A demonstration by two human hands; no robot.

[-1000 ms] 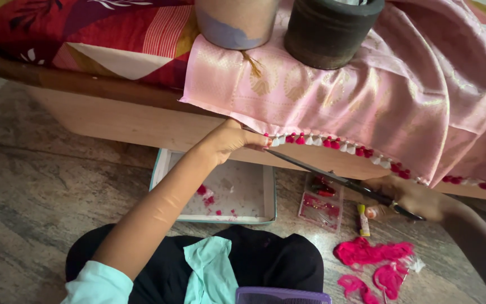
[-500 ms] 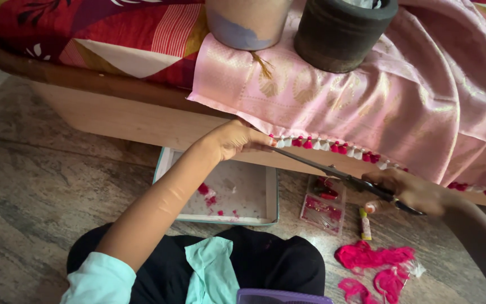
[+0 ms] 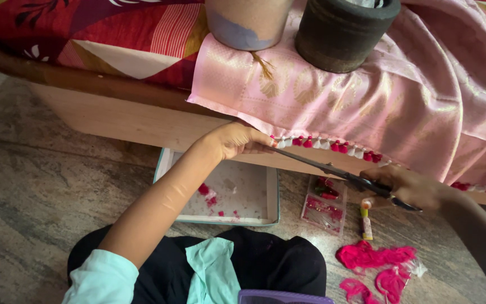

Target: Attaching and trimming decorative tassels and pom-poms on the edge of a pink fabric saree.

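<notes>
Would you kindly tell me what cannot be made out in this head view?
- Black scissors: handles hidden inside the right hand.
- Dark round pot: top cut off by the frame edge.
- Clear plastic packet: contents too small to identify.
- Left hand: fingertips hide the fabric edge.

A room in a home: a wooden bed (image 3: 113, 90) spread with a patterned red sheet (image 3: 85, 28) stands on a marbled stone floor (image 3: 29, 186), with a shallow tray (image 3: 167, 163) and pink thread bundles (image 3: 375, 256) lying on the floor beside the bed.

head cam | looks steeply down — close over hands | faces bed edge (image 3: 113, 90) — floor (image 3: 35, 186)
</notes>
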